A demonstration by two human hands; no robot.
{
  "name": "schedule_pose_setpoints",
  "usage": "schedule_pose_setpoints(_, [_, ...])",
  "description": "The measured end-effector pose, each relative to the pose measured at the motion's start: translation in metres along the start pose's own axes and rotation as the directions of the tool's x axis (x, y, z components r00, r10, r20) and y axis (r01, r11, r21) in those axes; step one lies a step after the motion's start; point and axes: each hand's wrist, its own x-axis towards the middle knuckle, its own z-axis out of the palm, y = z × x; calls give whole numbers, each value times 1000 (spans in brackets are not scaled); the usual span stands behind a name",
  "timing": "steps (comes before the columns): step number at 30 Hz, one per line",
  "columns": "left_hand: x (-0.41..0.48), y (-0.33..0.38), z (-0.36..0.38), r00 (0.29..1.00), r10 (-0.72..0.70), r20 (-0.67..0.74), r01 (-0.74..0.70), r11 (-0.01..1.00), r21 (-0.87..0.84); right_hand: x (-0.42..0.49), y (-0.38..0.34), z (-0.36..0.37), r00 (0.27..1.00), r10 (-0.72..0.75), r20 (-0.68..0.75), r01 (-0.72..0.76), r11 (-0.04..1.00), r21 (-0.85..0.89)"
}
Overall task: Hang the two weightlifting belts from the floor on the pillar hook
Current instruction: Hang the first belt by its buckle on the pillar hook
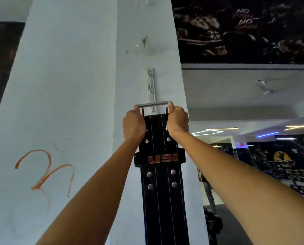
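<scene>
A black weightlifting belt with white stitching, metal rivets and a red "USI" loop hangs straight down in front of the white pillar. Its steel buckle is at the top. My left hand grips the belt's top left corner and buckle end. My right hand grips the top right corner. The metal hook rack is fixed to the pillar just above the buckle, with small hooks along a vertical strip. A second belt is not in view.
Red scribbles mark the pillar's left face. To the right hang a dark wall mural and a ceiling fan, with a dim gym room and light strips beyond.
</scene>
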Motion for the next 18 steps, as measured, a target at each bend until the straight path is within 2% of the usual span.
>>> schedule_pose_setpoints(3, [24,-2,16,1000,-28,5,28,999,27,29,3,16,1000,17,18,-17,1000,-2])
schedule_pose_setpoints(6, [40,-5,24,997,-15,74,8,996,91,46,10,27,996,55,73,-56,998,4])
schedule_pose_setpoints(9, [45,-17,27,992,37,121,-51,993,111,43,25,30,994,3,108,-11,997,72])
schedule_pose_setpoints(11, [35,-27,23,990,80,117,-81,997,4,32,36,28,990,-79,115,70,994,87])
schedule_pose_setpoints(13, [22,-37,18,979,66,195,-10,962,-274,24,45,20,973,-151,175,126,982,144])
schedule_pose_setpoints(15, [10,-45,3,923,20,384,192,842,-504,20,46,10,943,-132,306,35,953,302])
schedule_pose_setpoints(16, [7,-50,-4,885,54,463,250,783,-570,19,45,5,910,-120,397,-49,919,390])
schedule_pose_setpoints(18, [6,-57,-11,854,136,502,246,744,-621,16,44,-3,836,-144,529,-171,848,501])
